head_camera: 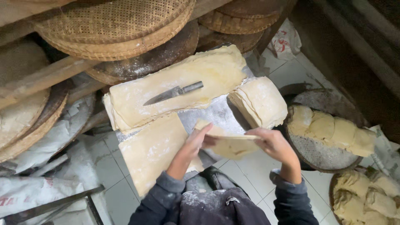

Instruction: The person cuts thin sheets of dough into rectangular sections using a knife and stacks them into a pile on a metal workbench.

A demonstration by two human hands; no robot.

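Head view, looking straight down, and both hands are on one small stack of dough sheets point(228, 143), held up above the tiled floor point(250, 175), just below the metal table point(216, 114). Left hand point(196, 143) has the stack's left end, fingers wrapped round the edge, thumb on top. Right hand point(273, 143) pinches the right end, fingers closed on the thin top edge. The stack is roughly level, its lower sheets sagging a little between the two hands. Dark sleeves point(164, 196) dusted with flour, and flour on the apron point(221, 206) too.

Up on the table, a big pile of flat sheets point(183, 83) lies slantwise, and a knife point(173, 92) rests on top of it, blade pointing left, grey handle to the right. Just below it, another long slab point(152, 152) hangs off the table's near edge, touching the left forearm. To the right sits a thick folded block point(260, 102), layers showing along its side, near the right hand but apart from it.

Further right, a round basket point(321, 156) holds a row of pale folded pieces point(333, 129). Bottom right corner, a second basket point(366, 198) is packed with more crumpled folded pieces. Woven trays point(112, 25) are stacked on the rack above the table, more of them at far left, and white sacks point(41, 183) lie on the floor at lower left.
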